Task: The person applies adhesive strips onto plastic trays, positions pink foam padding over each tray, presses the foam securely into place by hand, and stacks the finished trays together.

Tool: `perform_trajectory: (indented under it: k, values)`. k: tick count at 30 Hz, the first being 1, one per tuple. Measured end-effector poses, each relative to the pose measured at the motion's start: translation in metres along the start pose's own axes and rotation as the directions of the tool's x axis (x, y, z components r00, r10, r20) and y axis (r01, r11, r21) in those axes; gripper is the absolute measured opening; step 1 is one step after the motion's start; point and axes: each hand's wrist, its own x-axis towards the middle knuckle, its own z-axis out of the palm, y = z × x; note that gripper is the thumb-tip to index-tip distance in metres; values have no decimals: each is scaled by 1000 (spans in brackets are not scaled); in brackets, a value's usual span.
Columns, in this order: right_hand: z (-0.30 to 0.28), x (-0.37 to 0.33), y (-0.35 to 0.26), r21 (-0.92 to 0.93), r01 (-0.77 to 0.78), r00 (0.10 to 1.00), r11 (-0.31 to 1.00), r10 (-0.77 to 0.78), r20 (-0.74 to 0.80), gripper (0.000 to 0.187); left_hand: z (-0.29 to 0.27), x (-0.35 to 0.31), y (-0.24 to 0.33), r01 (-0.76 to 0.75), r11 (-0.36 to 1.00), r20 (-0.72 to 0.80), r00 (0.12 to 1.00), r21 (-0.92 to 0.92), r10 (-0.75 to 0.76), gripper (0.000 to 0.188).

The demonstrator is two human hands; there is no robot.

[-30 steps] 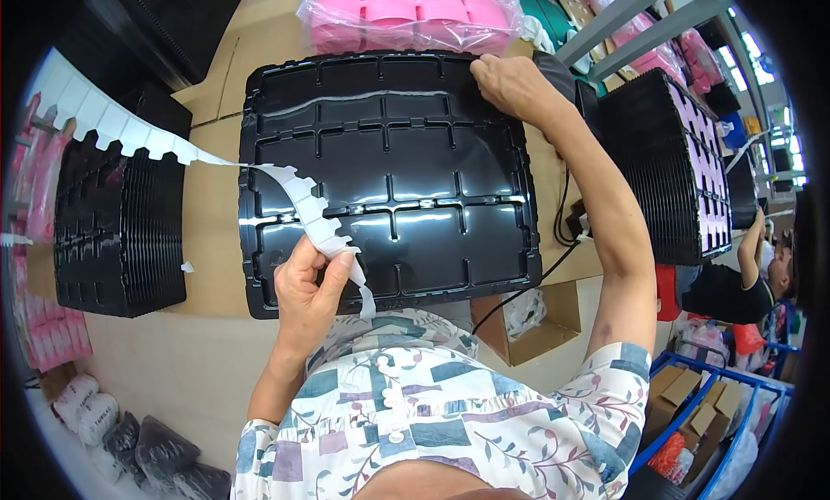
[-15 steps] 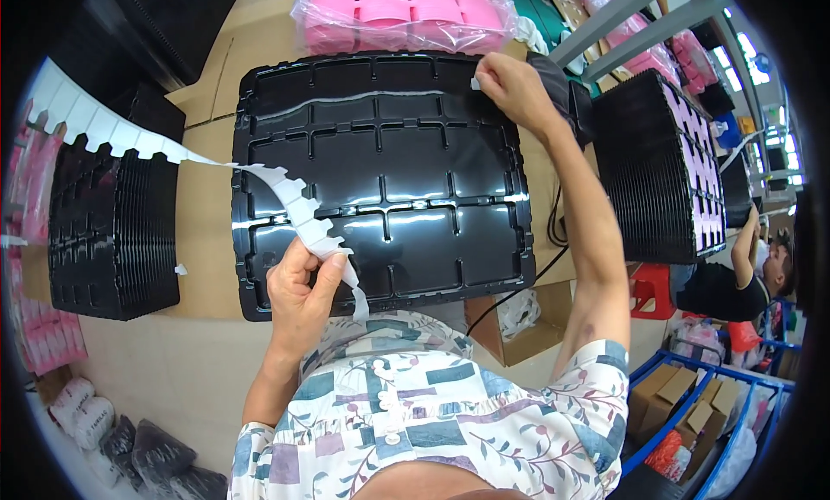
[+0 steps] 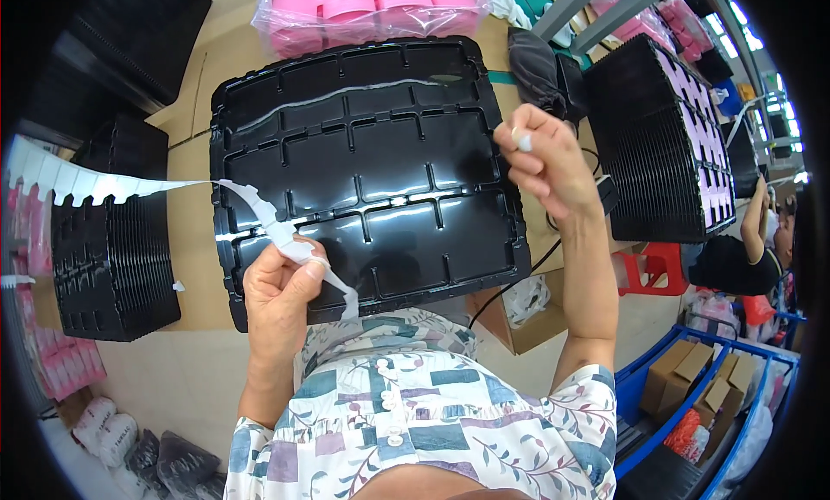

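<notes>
In the head view, the left hand (image 3: 281, 292) pinches a long white strip with a toothed edge (image 3: 251, 199) between thumb and finger, firmly closed on it. The right hand (image 3: 549, 167) is half curled above the right edge of the shiny black plastic tray with raised ribs (image 3: 398, 154); a small white piece (image 3: 522, 140) is at its thumb and fingertip, but I cannot tell if it is pinched or only stuck there.

The strip looks thin and twists over the tray's left side, so a hard pull could tear it, or its loose tail could catch on the near rim. The small piece could drop, if the fingers open too early. The tray reaches close to the near edge of the desk (image 3: 192, 267), so a push toward the body could tip it.

The desk is covered in brown cardboard. On it stand a left stack of black trays (image 3: 112, 241) and, at the far side, pink pieces in clear plastic (image 3: 376, 7). To the right are a tall stack of black and pale pink layers (image 3: 644, 146), a red plastic stool (image 3: 661, 271), a blue metal trolley (image 3: 644, 426) and another person (image 3: 735, 262).
</notes>
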Motion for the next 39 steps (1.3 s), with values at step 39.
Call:
perform_trajectory:
  k: [39]
  values:
    - [111, -36, 77, -884, 464, 738, -60, -525, 423, 16, 40, 5, -26, 132, 987, 104, 987, -88, -122, 11]
